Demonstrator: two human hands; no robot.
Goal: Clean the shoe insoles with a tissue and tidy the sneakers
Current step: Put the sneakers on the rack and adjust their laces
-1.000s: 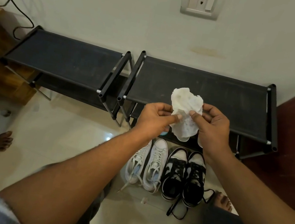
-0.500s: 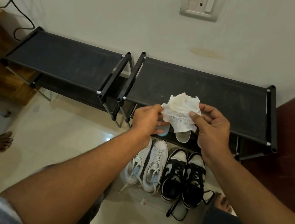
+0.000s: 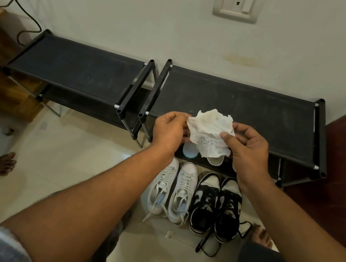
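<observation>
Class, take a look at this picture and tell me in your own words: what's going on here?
A person pinches a crumpled tissue between the left hand and the right hand, above a black shoe rack. The tissue shows dark specks. On the floor below, a white pair of sneakers and a black-and-white pair stand side by side, the latter's laces trailing loose.
</observation>
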